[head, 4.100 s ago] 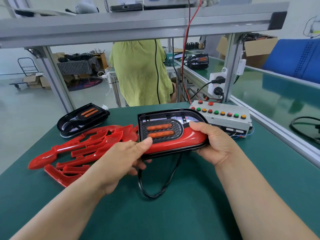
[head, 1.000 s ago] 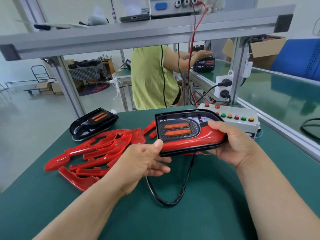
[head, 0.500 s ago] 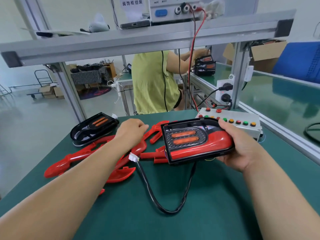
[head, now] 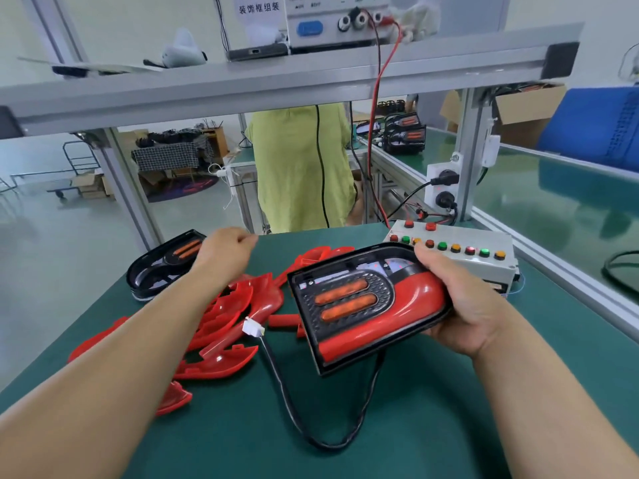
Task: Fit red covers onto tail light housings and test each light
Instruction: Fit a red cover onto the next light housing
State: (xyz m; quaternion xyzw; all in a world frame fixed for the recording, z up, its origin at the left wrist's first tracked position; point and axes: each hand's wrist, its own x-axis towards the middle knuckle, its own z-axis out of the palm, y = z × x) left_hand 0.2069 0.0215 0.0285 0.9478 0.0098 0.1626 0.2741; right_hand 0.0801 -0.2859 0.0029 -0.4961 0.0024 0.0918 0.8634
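The tail light (head: 349, 302) is being held just above the counter (head: 449, 426), right of centre, tilted so its face is showing. A red cover (head: 415, 299) is sitting on its black housing, curving round the grille with its two orange strips. The right hand (head: 463, 305) is gripping the light's right end, fingers (head: 428, 257) curling over the top edge and the palm cupping underneath. A black cable (head: 311, 433) is trailing from under the light, looping across the counter and ending in a white plug (head: 253, 329) lying on the pile of loose red covers (head: 235, 305) to the left. The left hand (head: 224, 247) is reaching out over that pile to the near end of a second black housing (head: 162, 267), which is lying uncovered at the counter's far left. Its fingers are curling inward; whether they are holding anything cannot be told. Behind the right hand, a white button box (head: 466, 236) is standing at the counter's far edge. Beyond the counter, a person in a yellow-green top (head: 301, 167) is standing.
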